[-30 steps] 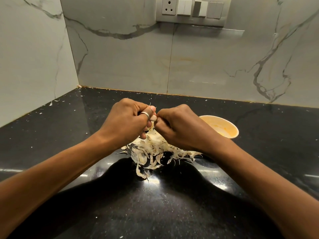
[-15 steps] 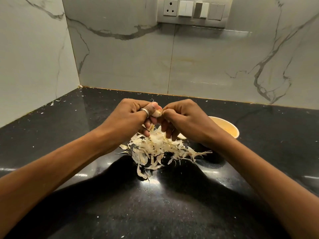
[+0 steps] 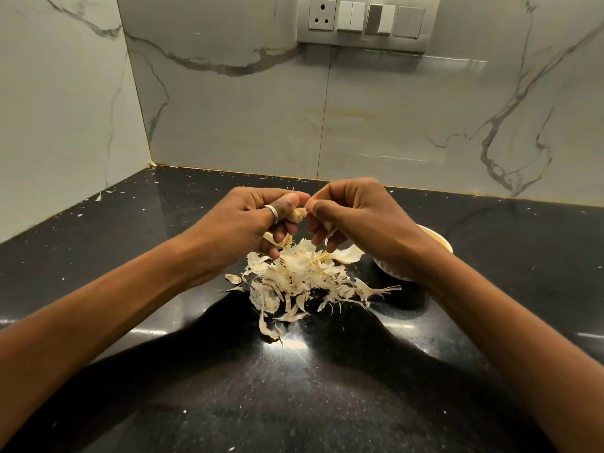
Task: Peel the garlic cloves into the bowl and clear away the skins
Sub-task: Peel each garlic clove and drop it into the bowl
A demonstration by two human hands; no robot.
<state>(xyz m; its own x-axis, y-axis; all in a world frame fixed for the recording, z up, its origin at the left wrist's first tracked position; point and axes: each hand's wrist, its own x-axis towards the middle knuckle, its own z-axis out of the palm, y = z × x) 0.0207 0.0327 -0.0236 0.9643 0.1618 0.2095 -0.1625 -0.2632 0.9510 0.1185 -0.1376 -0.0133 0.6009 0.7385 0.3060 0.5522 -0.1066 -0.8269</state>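
The left hand pinches a garlic clove and the right hand pinches its end. The bowl sits just past the right hand, the nearer one.

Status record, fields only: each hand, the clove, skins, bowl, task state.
left hand: grips garlic clove between thumb and fingers
right hand: pinches the clove's right end
skins: loose pile on countertop, below both hands
bowl: right of pile, mostly hidden by right wrist; contents not visible
task state: peeling under way, skins not cleared
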